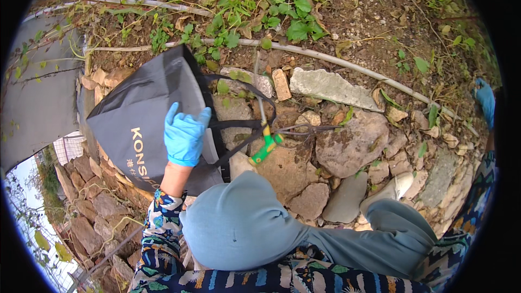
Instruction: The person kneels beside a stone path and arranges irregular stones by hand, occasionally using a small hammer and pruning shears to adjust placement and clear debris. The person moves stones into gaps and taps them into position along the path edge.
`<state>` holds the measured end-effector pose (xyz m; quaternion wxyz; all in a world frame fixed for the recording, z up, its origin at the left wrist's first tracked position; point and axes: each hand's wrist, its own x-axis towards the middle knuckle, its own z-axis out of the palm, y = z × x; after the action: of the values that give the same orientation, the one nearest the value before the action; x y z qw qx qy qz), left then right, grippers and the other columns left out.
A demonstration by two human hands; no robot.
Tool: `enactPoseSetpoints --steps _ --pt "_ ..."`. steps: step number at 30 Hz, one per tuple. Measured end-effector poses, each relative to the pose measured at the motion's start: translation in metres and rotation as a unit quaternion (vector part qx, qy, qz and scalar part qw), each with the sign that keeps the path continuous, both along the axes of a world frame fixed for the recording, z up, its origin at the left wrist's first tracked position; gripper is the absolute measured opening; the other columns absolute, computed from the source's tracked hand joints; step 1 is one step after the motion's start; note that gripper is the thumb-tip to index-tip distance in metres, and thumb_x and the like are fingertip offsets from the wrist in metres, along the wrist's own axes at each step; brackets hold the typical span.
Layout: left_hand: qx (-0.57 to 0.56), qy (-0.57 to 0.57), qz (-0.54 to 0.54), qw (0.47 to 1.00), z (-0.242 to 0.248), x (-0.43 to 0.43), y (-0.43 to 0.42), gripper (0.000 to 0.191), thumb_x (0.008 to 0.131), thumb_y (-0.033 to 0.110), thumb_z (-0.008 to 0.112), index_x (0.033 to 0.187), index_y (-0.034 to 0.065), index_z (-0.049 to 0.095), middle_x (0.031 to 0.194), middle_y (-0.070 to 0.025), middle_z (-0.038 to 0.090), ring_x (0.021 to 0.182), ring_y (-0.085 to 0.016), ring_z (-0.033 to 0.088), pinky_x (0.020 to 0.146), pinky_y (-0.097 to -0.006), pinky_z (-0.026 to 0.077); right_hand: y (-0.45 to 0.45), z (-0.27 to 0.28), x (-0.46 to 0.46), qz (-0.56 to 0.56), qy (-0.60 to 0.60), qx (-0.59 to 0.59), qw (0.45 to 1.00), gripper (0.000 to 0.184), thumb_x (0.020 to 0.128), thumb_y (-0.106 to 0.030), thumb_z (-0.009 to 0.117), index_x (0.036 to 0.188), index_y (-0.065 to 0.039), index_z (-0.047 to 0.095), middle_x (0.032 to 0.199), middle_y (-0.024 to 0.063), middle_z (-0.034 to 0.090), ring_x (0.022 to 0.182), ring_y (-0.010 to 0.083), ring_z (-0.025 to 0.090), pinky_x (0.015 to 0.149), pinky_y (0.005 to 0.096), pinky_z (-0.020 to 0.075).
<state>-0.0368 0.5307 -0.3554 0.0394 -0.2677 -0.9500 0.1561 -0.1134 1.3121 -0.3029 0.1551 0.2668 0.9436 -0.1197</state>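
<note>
A black carrier bag [134,101] with printed writing leans on the stones at the left, its mouth facing right. My left hand [185,136], in a blue glove, lies over the bag near its mouth. Its thumb and outer finger stick out; the other fingertips are hidden, so a hold on the bag cannot be made out. Beside the bag's straps [240,123] rests a hand tool [266,146] with a green and yellow handle and a thin metal shaft. My right hand [485,103], also gloved, is at the far right rim beside soil and plants; its grip is unclear.
A pale hose or pipe [317,53] curves along the planted soil [366,28]. Rough stones [352,142] and a long pale slab [336,89] edge the bed. My knee [240,228] and shoe [388,189] are over the stones. A grey surface [40,97] drops off at left.
</note>
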Motion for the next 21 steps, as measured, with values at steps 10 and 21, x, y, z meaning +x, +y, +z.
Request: enactPoseSetpoints --steps 10,21 --pt "0.032 0.028 0.025 0.999 0.075 0.014 -0.024 0.047 0.064 0.002 0.067 0.104 0.0272 0.067 0.062 0.0017 0.024 0.059 -0.014 0.037 0.090 -0.0336 0.042 -0.045 -0.032 0.044 -0.055 -0.035 -0.060 0.996 0.017 0.082 -0.013 0.057 0.096 -0.004 0.057 0.063 0.0035 0.056 0.040 0.0081 0.046 0.034 0.0228 0.0364" --pt "0.281 -0.169 0.015 0.944 0.022 -0.008 0.046 0.015 0.059 0.027 0.072 0.075 0.0269 0.072 0.049 0.0002 0.036 0.055 -0.017 0.045 0.097 -0.0426 0.037 -0.198 0.007 -0.001 0.086 -0.169 -0.202 0.961 0.009 0.080 -0.009 0.057 0.087 -0.003 0.056 0.069 0.0070 0.062 0.042 0.0088 0.051 0.032 0.0210 0.0407"
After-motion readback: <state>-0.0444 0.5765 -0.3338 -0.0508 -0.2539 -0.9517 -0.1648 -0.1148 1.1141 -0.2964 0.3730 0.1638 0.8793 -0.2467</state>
